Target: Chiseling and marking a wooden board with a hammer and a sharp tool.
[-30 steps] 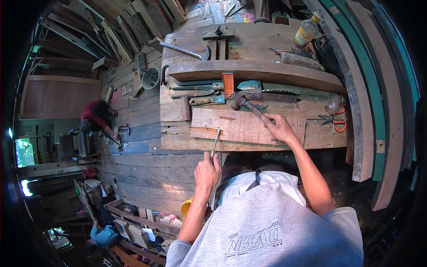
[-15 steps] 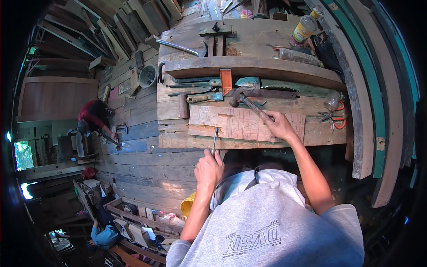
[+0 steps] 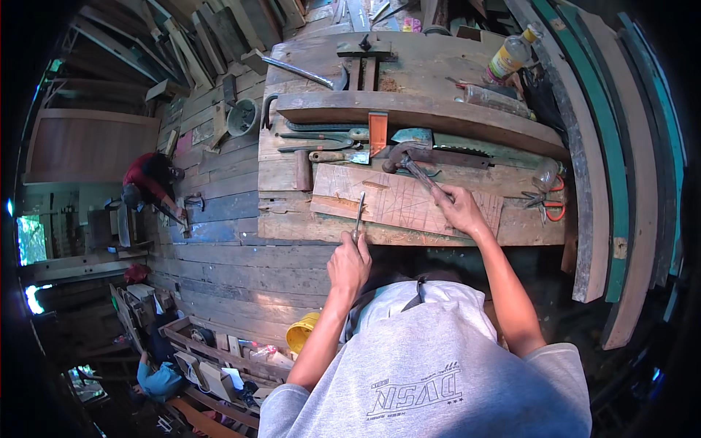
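My left hand (image 3: 349,264) is closed around a chisel (image 3: 361,213), whose blade points away from me over a flat wooden board (image 3: 420,204). The board lies at the near side of the workbench, marked with pencil lines. Two slots are cut at its left part, and the chisel tip is between them; whether it touches the wood I cannot tell. My right hand (image 3: 461,210) grips a claw hammer (image 3: 420,174) by its wooden handle over the board. The hammer's head is beyond the board's far edge, beside a handsaw (image 3: 464,158).
A thick plank (image 3: 423,117) crosses the workbench (image 3: 285,219). Pliers (image 3: 542,208) with orange handles lie right, a wooden mallet (image 3: 303,171) left. A bottle (image 3: 511,55) stands at the back right. Long timbers (image 3: 584,182) lean right. A person (image 3: 146,182) works on the floor at left.
The board has turned slightly, its left end swinging away from me. The chisel tip has moved from the nearer slot to between the slots. The hammer stays over the board's right part.
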The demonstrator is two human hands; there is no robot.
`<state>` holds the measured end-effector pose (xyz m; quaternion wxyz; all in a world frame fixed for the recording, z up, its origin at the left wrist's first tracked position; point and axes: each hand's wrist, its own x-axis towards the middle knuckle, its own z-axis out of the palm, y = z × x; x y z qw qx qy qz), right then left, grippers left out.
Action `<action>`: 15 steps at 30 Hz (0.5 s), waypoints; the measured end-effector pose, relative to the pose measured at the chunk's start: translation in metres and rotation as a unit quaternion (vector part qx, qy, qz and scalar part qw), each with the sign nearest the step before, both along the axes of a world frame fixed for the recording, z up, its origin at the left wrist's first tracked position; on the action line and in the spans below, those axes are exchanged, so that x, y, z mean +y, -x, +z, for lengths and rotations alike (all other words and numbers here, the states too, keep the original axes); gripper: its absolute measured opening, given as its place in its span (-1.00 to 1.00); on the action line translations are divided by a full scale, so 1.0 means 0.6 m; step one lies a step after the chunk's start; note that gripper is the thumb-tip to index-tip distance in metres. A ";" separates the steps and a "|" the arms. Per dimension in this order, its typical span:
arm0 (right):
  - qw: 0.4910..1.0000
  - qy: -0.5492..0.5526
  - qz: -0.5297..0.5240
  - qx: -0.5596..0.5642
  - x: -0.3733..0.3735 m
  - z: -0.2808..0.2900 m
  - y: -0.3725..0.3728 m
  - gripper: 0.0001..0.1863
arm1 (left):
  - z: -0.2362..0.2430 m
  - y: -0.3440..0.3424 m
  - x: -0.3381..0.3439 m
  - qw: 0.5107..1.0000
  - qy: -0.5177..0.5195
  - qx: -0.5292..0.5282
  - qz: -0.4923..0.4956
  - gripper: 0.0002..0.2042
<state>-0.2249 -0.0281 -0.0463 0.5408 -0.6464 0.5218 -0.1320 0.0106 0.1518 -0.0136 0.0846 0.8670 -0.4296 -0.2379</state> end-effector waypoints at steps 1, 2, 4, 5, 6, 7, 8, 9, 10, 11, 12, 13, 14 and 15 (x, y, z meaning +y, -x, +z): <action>1.000 0.005 -0.012 -0.018 0.002 0.004 -0.003 -0.43 | 0.001 -0.006 0.003 1.000 0.001 0.009 -0.004 -0.64; 0.999 0.009 -0.024 -0.037 0.003 0.008 -0.007 -0.42 | 0.003 -0.013 0.008 1.000 0.001 0.017 -0.008 -0.64; 0.999 -0.006 -0.022 -0.030 0.001 0.015 -0.008 -0.42 | 0.021 -0.022 0.016 0.998 0.022 0.053 0.013 -0.65; 0.999 -0.022 -0.023 -0.023 0.001 0.017 -0.009 -0.41 | 0.028 -0.028 0.021 0.995 0.041 0.088 0.031 -0.65; 0.999 -0.022 -0.020 -0.023 0.001 0.016 -0.007 -0.41 | 0.038 -0.032 0.022 0.987 0.065 0.135 0.059 -0.69; 0.999 -0.025 -0.025 -0.023 0.001 0.015 -0.004 -0.39 | 0.050 -0.033 0.026 0.987 0.067 0.134 0.061 -0.69; 0.999 -0.027 -0.030 -0.022 0.001 0.013 -0.002 -0.37 | 0.065 -0.032 0.031 0.978 0.132 0.149 0.063 -0.69; 0.999 -0.027 -0.028 -0.023 0.001 0.011 -0.002 -0.37 | 0.080 -0.034 0.034 0.965 0.197 0.162 0.065 -0.67; 0.999 -0.031 -0.030 -0.029 0.001 0.010 -0.003 -0.37 | 0.082 -0.040 0.037 0.955 0.231 0.156 0.097 -0.67; 0.998 -0.036 -0.033 -0.035 0.001 0.010 -0.002 -0.36 | 0.085 -0.047 0.037 0.955 0.232 0.155 0.097 -0.67; 0.998 -0.039 -0.032 -0.029 0.002 0.017 -0.004 -0.35 | 0.090 -0.058 0.036 0.933 0.277 0.187 0.135 -0.69; 0.998 -0.038 -0.030 -0.030 0.002 0.018 -0.005 -0.35 | 0.095 -0.069 0.033 0.905 0.321 0.219 0.170 -0.72; 0.998 -0.036 -0.031 -0.029 0.002 0.019 -0.005 -0.36 | 0.102 -0.082 0.026 0.901 0.335 0.213 0.174 -0.74; 0.999 -0.033 -0.029 -0.028 0.002 0.019 -0.005 -0.36 | 0.108 -0.088 0.015 0.900 0.337 0.213 0.175 -0.74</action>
